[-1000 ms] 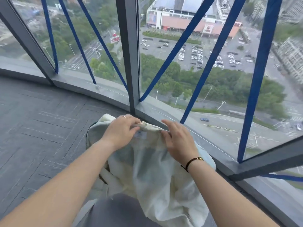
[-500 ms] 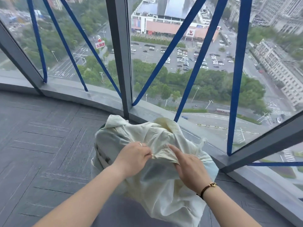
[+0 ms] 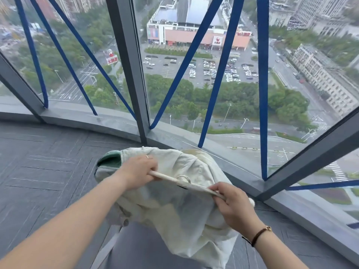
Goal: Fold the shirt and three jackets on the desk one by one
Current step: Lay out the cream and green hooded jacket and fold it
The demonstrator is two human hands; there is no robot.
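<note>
A cream-white jacket (image 3: 180, 214) with a green inner lining (image 3: 110, 160) hangs bunched in front of me, above a grey surface (image 3: 139, 249) at the bottom of the view. My left hand (image 3: 138, 173) grips the left end of its collar edge, fingers curled round the fabric. My right hand (image 3: 233, 208) pinches the same edge further right, near a small hanging loop (image 3: 183, 178). The collar edge is stretched taut between both hands. The lower part of the jacket droops over the grey surface.
A curved glass wall with grey frames (image 3: 128, 65) and blue diagonal straps (image 3: 219, 74) stands right behind the jacket. Dark grey carpet tiles (image 3: 42, 171) cover the floor to the left. A narrow grey sill (image 3: 320, 226) runs along the glass on the right.
My hands have moved apart along the collar, pulling it straight between them. The jacket has turned, and its green lining now shows at the left.
</note>
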